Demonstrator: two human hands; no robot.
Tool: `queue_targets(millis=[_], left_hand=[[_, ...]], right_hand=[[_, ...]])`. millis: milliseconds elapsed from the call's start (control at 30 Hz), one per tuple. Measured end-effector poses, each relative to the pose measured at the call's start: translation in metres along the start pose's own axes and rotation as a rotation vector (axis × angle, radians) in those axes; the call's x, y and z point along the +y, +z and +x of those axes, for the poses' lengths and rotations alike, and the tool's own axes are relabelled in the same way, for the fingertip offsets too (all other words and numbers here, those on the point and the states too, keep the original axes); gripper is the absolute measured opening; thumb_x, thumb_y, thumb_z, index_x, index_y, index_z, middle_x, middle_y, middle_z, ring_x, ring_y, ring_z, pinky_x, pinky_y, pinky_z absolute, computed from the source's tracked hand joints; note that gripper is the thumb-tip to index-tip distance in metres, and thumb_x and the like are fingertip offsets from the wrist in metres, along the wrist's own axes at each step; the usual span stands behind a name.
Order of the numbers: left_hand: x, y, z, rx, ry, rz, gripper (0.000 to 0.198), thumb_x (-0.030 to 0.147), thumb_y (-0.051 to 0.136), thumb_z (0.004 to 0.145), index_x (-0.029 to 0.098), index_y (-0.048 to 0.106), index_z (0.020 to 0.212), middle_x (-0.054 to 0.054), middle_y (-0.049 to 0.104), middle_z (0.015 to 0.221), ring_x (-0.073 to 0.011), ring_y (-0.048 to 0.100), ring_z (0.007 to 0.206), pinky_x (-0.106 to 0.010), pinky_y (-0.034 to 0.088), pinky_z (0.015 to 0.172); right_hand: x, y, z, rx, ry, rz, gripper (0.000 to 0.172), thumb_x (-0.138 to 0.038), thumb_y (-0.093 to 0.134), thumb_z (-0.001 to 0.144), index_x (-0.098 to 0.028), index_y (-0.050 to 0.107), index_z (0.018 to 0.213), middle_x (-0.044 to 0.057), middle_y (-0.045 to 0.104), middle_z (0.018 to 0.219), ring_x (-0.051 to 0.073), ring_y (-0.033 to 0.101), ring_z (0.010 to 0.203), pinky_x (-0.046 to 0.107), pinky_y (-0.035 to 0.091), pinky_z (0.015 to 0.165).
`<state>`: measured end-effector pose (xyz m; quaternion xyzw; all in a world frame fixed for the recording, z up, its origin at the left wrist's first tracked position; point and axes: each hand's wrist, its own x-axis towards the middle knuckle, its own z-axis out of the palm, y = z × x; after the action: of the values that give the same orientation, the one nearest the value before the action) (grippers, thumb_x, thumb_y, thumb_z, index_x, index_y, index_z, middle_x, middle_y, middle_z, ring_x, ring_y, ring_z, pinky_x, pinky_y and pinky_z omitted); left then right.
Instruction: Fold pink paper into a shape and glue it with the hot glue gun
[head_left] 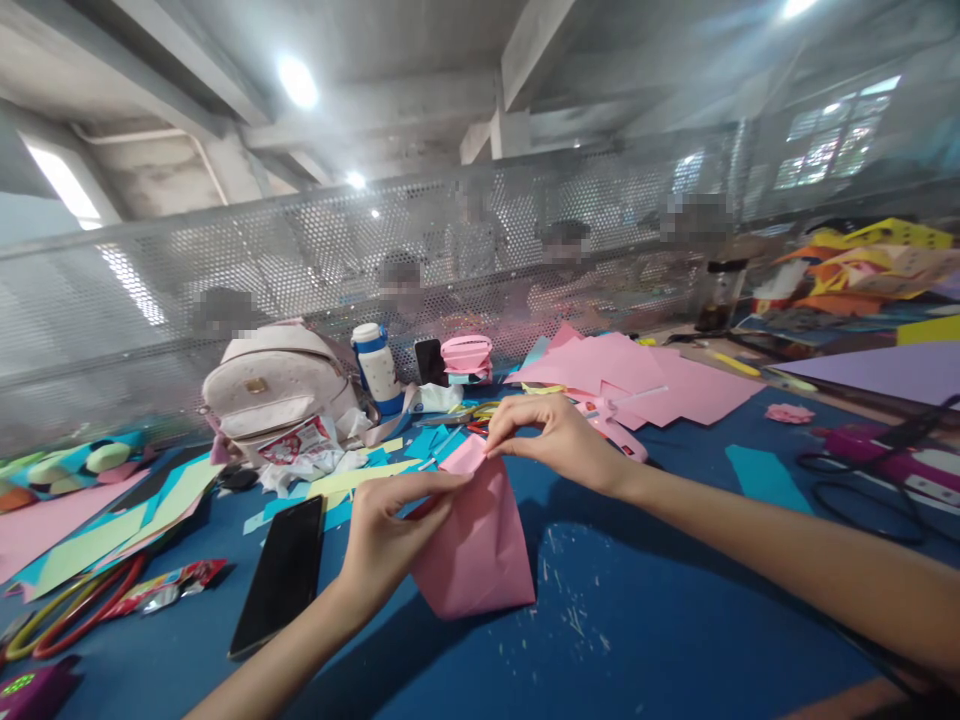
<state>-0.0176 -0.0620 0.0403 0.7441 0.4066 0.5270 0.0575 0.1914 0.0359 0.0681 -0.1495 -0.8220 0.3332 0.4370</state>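
Both Sides Pinched, Tips Close Together

The left hand tilted up and rightward, its thumb and forefinger drawn together in a pinch; its bare forearm slanted from the lower edge. The right hand pointed left, knuckles bent, thumb and fingers pinched, at the end of a long bare forearm.

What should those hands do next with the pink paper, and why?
Perhaps press the top of the pink paper flatter: the left hand and right hand both pinch it near there, and a paler flap shows between them.
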Motion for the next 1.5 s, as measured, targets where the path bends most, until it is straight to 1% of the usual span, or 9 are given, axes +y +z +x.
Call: queue_targets(millis=[133, 267, 633, 967, 1100, 1200, 1300, 1400, 1500], left_hand=[[0.002, 0.002, 0.002, 0.014, -0.067, -0.009, 0.017, 0.012, 0.068, 0.080, 0.023, 0.078, 0.089, 0.000, 0.078, 0.086, -0.0151, 0.075, 0.076, -0.017, 0.059, 0.069], [0.004, 0.000, 0.003, 0.032, -0.148, -0.017, 0.012, 0.020, 0.070, 0.081, 0.024, 0.078, 0.089, 0.001, 0.078, 0.089, -0.0158, 0.074, 0.079, -0.019, 0.059, 0.072], [-0.001, 0.000, 0.002, 0.036, 0.032, 0.130, 0.017, 0.015, 0.065, 0.085, 0.024, 0.076, 0.092, 0.002, 0.078, 0.086, -0.0136, 0.073, 0.074, -0.017, 0.055, 0.064], [0.001, -0.003, 0.005, 0.048, -0.054, 0.083, 0.013, 0.016, 0.065, 0.083, 0.022, 0.076, 0.087, 0.001, 0.078, 0.085, -0.0165, 0.074, 0.075, -0.022, 0.058, 0.068], [-0.002, -0.002, 0.006, 0.074, 0.031, 0.188, 0.012, 0.019, 0.066, 0.085, 0.024, 0.076, 0.087, 0.001, 0.078, 0.083, -0.0155, 0.073, 0.071, -0.021, 0.056, 0.064], [-0.005, -0.003, 0.007, 0.085, 0.194, 0.340, 0.008, 0.021, 0.068, 0.084, 0.024, 0.075, 0.085, 0.001, 0.076, 0.075, -0.0135, 0.069, 0.064, -0.023, 0.051, 0.060], [-0.007, -0.005, 0.009, 0.114, 0.335, 0.539, 0.006, 0.023, 0.071, 0.082, 0.027, 0.076, 0.084, 0.000, 0.068, 0.068, -0.0135, 0.057, 0.060, -0.026, 0.040, 0.057], [-0.004, -0.006, 0.011, 0.158, 0.405, 0.687, 0.007, 0.025, 0.074, 0.079, 0.030, 0.076, 0.083, -0.001, 0.062, 0.068, -0.0148, 0.048, 0.061, -0.030, 0.032, 0.060], [0.003, -0.006, 0.012, 0.154, 0.479, 0.727, 0.010, 0.022, 0.076, 0.078, 0.029, 0.075, 0.085, 0.000, 0.063, 0.071, -0.0151, 0.047, 0.062, -0.032, 0.031, 0.065]], right_hand=[[-0.002, 0.000, -0.001, 0.016, -0.011, -0.024, 0.009, -0.012, 0.072, 0.078, -0.020, 0.074, 0.075, 0.001, 0.068, 0.078, 0.013, 0.064, 0.075, 0.028, 0.048, 0.070], [-0.005, 0.003, -0.002, 0.037, -0.044, -0.087, 0.007, -0.014, 0.071, 0.079, -0.020, 0.073, 0.077, 0.001, 0.068, 0.079, 0.013, 0.063, 0.075, 0.028, 0.048, 0.070], [-0.008, 0.009, -0.005, 0.063, -0.115, -0.189, 0.006, -0.013, 0.071, 0.080, -0.019, 0.070, 0.080, 0.001, 0.065, 0.083, 0.013, 0.061, 0.078, 0.029, 0.048, 0.073], [-0.010, 0.014, -0.008, 0.084, -0.117, -0.219, 0.005, -0.014, 0.068, 0.082, -0.018, 0.069, 0.082, 0.002, 0.063, 0.083, 0.013, 0.058, 0.074, 0.027, 0.049, 0.067], [-0.011, 0.015, -0.010, 0.078, -0.147, -0.262, 0.003, -0.017, 0.066, 0.084, -0.019, 0.069, 0.084, 0.003, 0.063, 0.083, 0.015, 0.056, 0.077, 0.030, 0.049, 0.071], [-0.012, 0.015, -0.011, 0.068, -0.171, -0.285, 0.003, -0.020, 0.066, 0.086, -0.020, 0.068, 0.084, 0.003, 0.063, 0.081, 0.016, 0.056, 0.081, 0.032, 0.047, 0.075], [-0.012, 0.017, -0.012, 0.055, -0.171, -0.290, 0.002, -0.021, 0.067, 0.086, -0.020, 0.068, 0.084, 0.002, 0.064, 0.082, 0.017, 0.056, 0.084, 0.033, 0.046, 0.077], [-0.013, 0.019, -0.013, 0.047, -0.171, -0.280, 0.002, -0.021, 0.068, 0.085, -0.020, 0.067, 0.084, 0.002, 0.064, 0.084, 0.017, 0.056, 0.085, 0.033, 0.045, 0.079], [-0.016, 0.022, -0.014, 0.044, -0.180, -0.273, 0.004, -0.022, 0.068, 0.086, -0.020, 0.066, 0.082, 0.001, 0.064, 0.082, 0.016, 0.056, 0.084, 0.033, 0.044, 0.080]])
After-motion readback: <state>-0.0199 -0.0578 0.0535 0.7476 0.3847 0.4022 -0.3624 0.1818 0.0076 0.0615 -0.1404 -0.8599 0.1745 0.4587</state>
